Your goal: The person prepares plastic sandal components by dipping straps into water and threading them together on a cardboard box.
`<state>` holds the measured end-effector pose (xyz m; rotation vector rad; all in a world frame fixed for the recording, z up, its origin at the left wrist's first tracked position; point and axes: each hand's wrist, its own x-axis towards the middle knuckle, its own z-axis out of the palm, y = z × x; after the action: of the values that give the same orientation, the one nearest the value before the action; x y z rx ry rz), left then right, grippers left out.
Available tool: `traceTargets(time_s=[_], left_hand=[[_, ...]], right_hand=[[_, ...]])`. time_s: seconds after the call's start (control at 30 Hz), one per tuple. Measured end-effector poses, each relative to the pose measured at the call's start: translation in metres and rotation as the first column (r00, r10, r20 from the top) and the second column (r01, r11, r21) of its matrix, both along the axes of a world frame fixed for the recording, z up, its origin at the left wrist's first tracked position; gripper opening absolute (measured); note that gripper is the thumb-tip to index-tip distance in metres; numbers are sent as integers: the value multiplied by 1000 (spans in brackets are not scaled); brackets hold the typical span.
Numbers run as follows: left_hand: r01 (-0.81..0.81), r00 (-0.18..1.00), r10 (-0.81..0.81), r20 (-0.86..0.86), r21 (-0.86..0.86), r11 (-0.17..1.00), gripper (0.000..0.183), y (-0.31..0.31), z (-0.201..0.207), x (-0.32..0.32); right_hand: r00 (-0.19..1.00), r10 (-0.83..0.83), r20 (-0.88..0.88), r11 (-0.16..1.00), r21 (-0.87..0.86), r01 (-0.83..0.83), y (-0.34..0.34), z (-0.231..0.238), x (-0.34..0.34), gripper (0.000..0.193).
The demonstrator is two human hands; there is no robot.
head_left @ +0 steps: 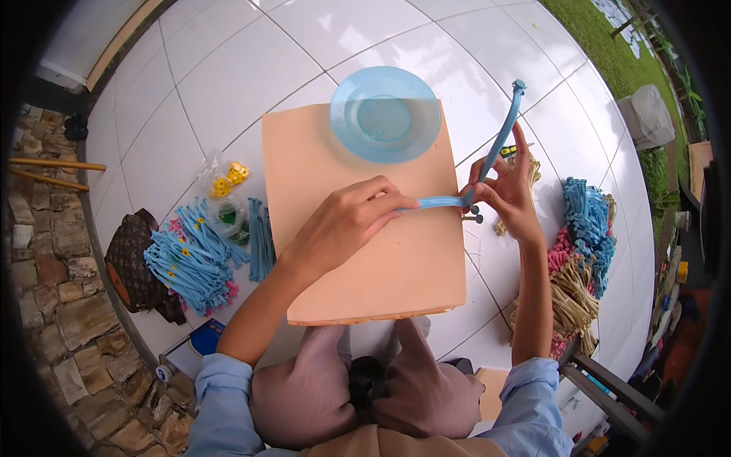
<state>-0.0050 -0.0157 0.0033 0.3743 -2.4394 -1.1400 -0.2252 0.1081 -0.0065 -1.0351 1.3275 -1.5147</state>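
Observation:
A light blue strap (499, 141) is stretched above a peach-coloured board (365, 282) and bends upward at its right part, where the free end carries a small knobbed tip. My left hand (346, 221) pinches the strap's left end with fingers and thumb. At the bend, my right hand (509, 194) grips it between thumb and fingers. Just below that grip, small dark green knobs (475, 216) stick out by the board's right edge; what they belong to is hidden. A translucent blue bowl (346, 114) stands at the board's far end.
Left of the board lie a heap of blue straps (186, 259), yellow pieces in clear plastic (228, 181) and a brown patterned bag (129, 259). Bundles of blue straps (586, 228) and beige straps (571, 297) lie to the right, near a dark metal frame (617, 388).

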Motion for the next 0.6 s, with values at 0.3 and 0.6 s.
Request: traceTargets(time_s=[0.3, 0.6], left_hand=[[-60, 997, 64, 50, -78, 995, 24, 2, -5, -3], [-58, 998, 62, 20, -162, 985, 28, 0, -15, -1]], right_hand=[[998, -10, -60, 999, 52, 14, -5, -4, 0, 103], [996, -34, -80, 995, 89, 41, -8, -10, 0, 102]])
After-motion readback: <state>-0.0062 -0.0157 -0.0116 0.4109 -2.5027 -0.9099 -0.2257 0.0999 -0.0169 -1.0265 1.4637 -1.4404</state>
